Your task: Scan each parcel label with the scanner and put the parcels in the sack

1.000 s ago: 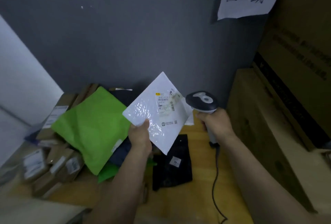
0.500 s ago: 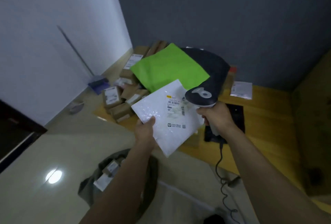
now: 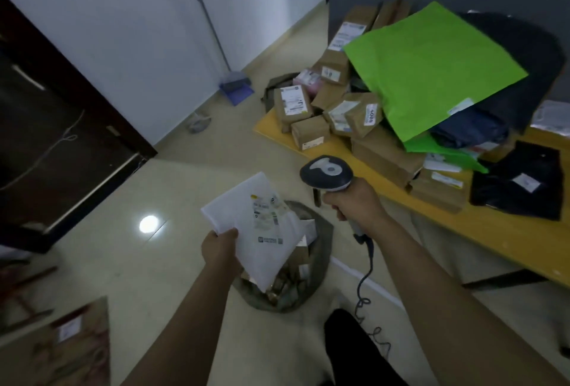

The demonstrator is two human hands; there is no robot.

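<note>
My left hand (image 3: 220, 248) pinches the lower left edge of a white padded parcel (image 3: 262, 225), label facing up, held right above the open grey sack (image 3: 322, 250) on the floor. Brown boxes lie inside the sack. My right hand (image 3: 354, 203) grips the handle of the dark corded scanner (image 3: 327, 173), held to the right of the parcel and apart from it. More parcels are piled on the yellow table (image 3: 493, 231): brown boxes (image 3: 308, 133), a big green bag (image 3: 431, 68) and a black bag (image 3: 521, 185).
A broom and dustpan (image 3: 229, 83) lean on the white wall at the back. A dark cabinet (image 3: 55, 126) stands at the left. A brown box (image 3: 71, 345) lies at the lower left. The scanner's coiled cable (image 3: 367, 302) hangs toward the floor.
My view swung left and down from the table to the floor. The parcel moved away from the scanner and down over the sack; the scanner stays in my right hand.
</note>
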